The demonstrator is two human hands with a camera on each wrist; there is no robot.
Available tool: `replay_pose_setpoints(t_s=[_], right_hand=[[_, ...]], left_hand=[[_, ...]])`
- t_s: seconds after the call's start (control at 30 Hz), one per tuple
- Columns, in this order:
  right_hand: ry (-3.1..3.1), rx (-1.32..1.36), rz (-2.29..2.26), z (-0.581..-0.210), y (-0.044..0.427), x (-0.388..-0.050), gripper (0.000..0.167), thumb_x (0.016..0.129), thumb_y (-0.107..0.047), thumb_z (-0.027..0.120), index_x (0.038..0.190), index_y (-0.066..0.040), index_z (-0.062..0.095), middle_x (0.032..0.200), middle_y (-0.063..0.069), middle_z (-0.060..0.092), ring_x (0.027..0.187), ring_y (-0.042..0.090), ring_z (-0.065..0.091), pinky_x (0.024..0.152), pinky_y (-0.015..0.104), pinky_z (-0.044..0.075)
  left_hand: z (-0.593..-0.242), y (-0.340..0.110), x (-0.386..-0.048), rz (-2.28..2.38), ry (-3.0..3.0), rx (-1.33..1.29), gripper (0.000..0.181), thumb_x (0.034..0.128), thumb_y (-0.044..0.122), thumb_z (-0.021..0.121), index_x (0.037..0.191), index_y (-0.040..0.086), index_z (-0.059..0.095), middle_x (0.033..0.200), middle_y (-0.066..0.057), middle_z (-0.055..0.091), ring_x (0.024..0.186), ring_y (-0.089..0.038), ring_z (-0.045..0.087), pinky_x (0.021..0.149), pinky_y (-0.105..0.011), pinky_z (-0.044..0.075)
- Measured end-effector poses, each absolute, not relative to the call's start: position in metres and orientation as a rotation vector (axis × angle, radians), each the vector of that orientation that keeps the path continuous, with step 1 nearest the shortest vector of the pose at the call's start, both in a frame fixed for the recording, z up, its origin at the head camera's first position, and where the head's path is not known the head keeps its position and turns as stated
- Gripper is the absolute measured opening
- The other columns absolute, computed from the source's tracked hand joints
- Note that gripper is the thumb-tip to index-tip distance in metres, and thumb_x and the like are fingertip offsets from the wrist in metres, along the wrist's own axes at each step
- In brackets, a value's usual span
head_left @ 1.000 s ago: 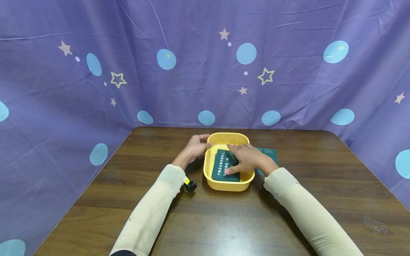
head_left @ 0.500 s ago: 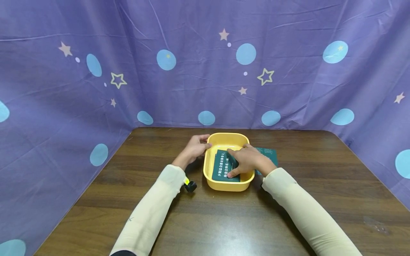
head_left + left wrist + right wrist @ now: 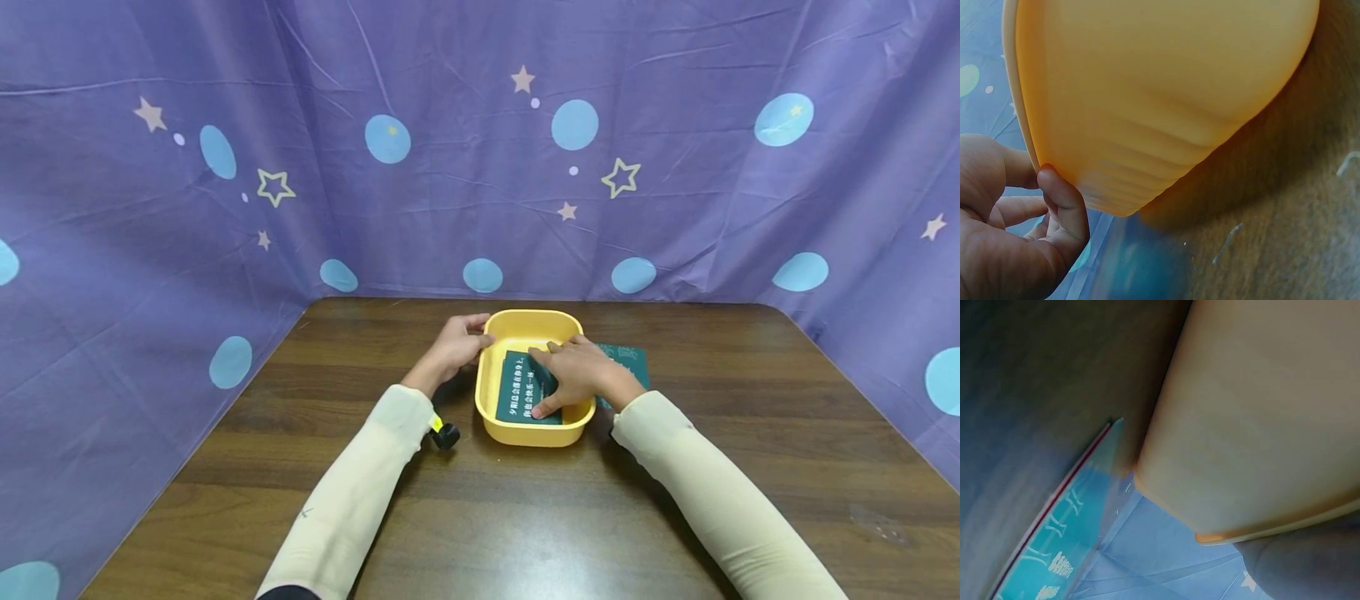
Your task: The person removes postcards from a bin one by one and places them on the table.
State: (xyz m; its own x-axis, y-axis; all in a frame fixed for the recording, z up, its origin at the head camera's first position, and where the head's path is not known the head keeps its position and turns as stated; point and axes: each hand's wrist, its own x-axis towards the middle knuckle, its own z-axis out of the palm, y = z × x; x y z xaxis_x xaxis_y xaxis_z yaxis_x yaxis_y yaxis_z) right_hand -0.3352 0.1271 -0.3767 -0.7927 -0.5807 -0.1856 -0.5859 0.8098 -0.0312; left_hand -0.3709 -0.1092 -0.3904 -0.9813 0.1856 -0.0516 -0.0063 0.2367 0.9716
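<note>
A yellow plastic basin [image 3: 491, 429] stands on the table. My left hand [image 3: 456, 346] pinches its left rim between thumb and fingers, which the left wrist view shows closely. Inside the basin lies a dark green booklet [image 3: 516, 387] with white lettering. Reaching over the right rim, my right hand [image 3: 579, 372] holds that booklet, thumb near its near edge and forefinger near its far edge; the other fingertips are partly hidden. A second teal booklet [image 3: 632, 365] lies on the table just right of the basin, partly covered by the right hand and wrist.
The brown wooden table [image 3: 480, 517] reaches back to a purple curtain [image 3: 450, 208] with stars and blue dots. A small black object with a yellow band [image 3: 446, 435] is at the left cuff. A clear scrap [image 3: 879, 527] lies at the right.
My right thumb has slid slightly toward the booklet's near edge and the forefinger has curled in by its far edge. The left hand and the basin have stayed put.
</note>
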Motion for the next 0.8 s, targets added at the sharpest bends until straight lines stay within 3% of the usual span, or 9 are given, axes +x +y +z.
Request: replay_pose_setpoints(t_s=[0.17,0.43,0.8], right_hand=[[2.79,-0.923,0.104,-0.3766,0.1271,-0.3357,0.118,0.075,-0.086,0.063,0.163,-0.016,0.029,0.157,0.023,0.041,0.145,0.037,0.04,0.122,0.056,0.02],[2.788,-0.926,0.141,-0.3765,0.126,-0.3353,0.12,0.072,-0.089,0.063,0.162,-0.016,0.032,0.136,0.009,0.063,0.122,0.029,0.059,0.116,0.053,0.027],[2.846,-0.887,0.009,-0.377,0.1247,-0.3357,0.124,0.072,-0.084,0.069,0.162,-0.009,0.028,0.15,0.017,0.052,0.137,0.034,0.049,0.121,0.055,0.024]], left_hand=[[-0.39,-0.1089,-0.3722,1.842,2.338,0.177,0.056,0.0992,0.002,0.061,0.153,0.002,0.045,0.132,-0.018,0.057,0.104,-0.035,0.069,0.071,-0.032,0.063],[-0.3925,-0.1086,-0.3741,1.846,2.343,0.174,0.055,0.0997,0.002,0.061,0.153,0.003,0.046,0.131,-0.017,0.057,0.097,-0.03,0.07,0.069,-0.031,0.063],[-0.3929,-0.1089,-0.3734,1.862,2.337,0.182,0.056,0.0989,0.001,0.062,0.153,0.002,0.046,0.128,-0.017,0.057,0.091,-0.026,0.07,0.067,-0.03,0.063]])
